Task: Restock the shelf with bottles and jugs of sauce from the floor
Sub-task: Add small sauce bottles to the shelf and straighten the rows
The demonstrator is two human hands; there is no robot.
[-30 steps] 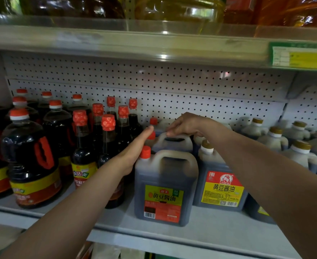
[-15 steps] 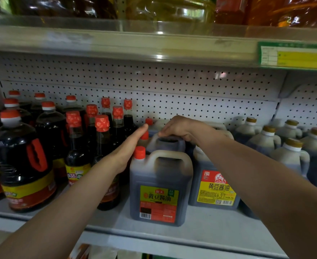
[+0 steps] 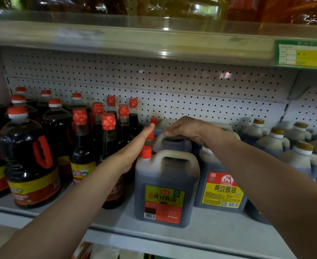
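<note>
- Front jug (image 3: 166, 187): dark sauce, red cap, yellow-and-red label; stands upright at the shelf (image 3: 200, 234) front edge. Taken as the landmark for every entry below.
- Second jug (image 3: 174, 143): same make, directly behind the front jug and touching or nearly touching it; only its handle and shoulder show.
- Right hand (image 3: 189, 128): above and behind the front jug, fingers curled over the second jug's handle, gripping it.
- Left hand (image 3: 135, 148): just left of the front jug, fingers straight and flat along the second jug's side near its cap; steadying, not gripping.
- Yellow-label jug (image 3: 223, 191): just right of the front jug, upright.
- Gold-capped jugs (image 3: 299, 156): further right, in rows.
- Tall red-capped bottles (image 3: 107, 146): left of the front jug, closely packed.
- Round handled bottles (image 3: 29, 161): far left.
- Progress, as judged: the shelf looks largely stocked; the second jug appears to be in final seating behind the front jug. Floor stock is out of sight, so the remainder cannot be told.
</note>
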